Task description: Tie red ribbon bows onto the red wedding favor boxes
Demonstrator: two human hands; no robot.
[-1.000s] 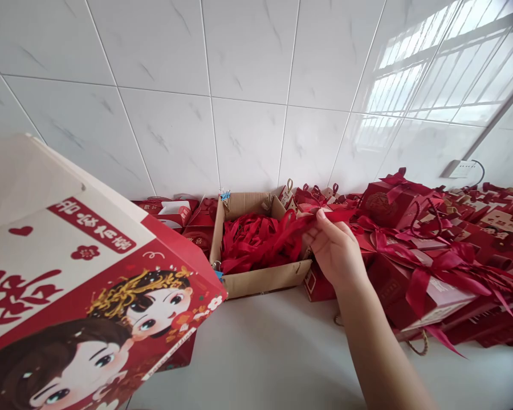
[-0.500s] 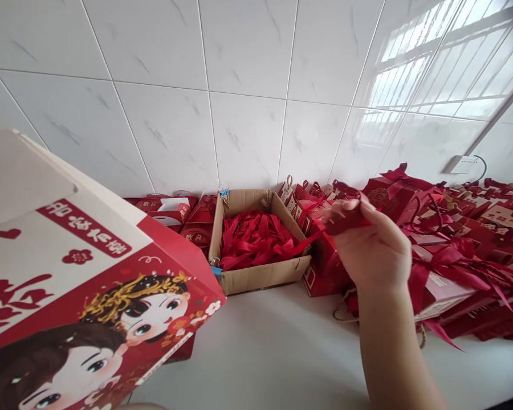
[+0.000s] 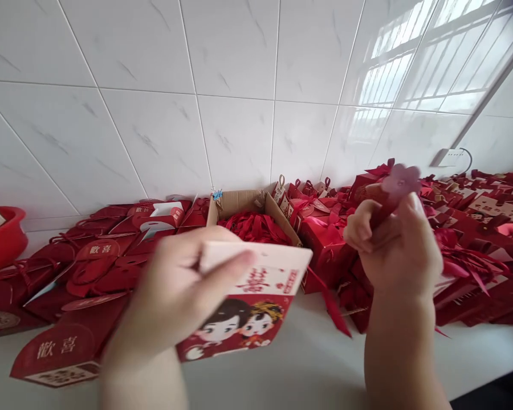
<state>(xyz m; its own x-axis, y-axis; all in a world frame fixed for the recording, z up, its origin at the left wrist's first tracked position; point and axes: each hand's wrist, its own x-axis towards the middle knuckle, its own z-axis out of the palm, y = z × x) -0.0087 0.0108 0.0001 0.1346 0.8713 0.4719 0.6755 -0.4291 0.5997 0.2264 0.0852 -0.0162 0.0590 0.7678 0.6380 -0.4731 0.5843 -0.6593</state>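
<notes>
My left hand (image 3: pixel 177 285), blurred by motion, grips a small wedding gift box (image 3: pixel 277 319) by its pale upper edge. A cartoon couple and red lettering are printed on its side. To the right, my right hand (image 3: pixel 404 256) is raised with its fingers curled around a dark red strap that ends in a flower shape (image 3: pixel 400 181). The flower end sticks up above the thumb. Between the hands, behind the gift box, stands a cardboard carton (image 3: pixel 239 200) of loose red ribbons (image 3: pixel 259 228). A red ribbon tail (image 3: pixel 336 313) hangs between the hands; where it starts is hidden.
Red boxes (image 3: pixel 100 250) lie packed on the left of the table (image 3: pixel 290 376). Many red gift boxes with bows (image 3: pixel 320 239) crowd the right. A red basin (image 3: pixel 2 242) sits at the far left. The tiled wall (image 3: pixel 235 136) rises behind, with a power socket (image 3: pixel 448 157).
The gift box has swung from close at the left to the middle, and my left hand has come into view. My right hand has shifted right, showing the strap's flower end.
</notes>
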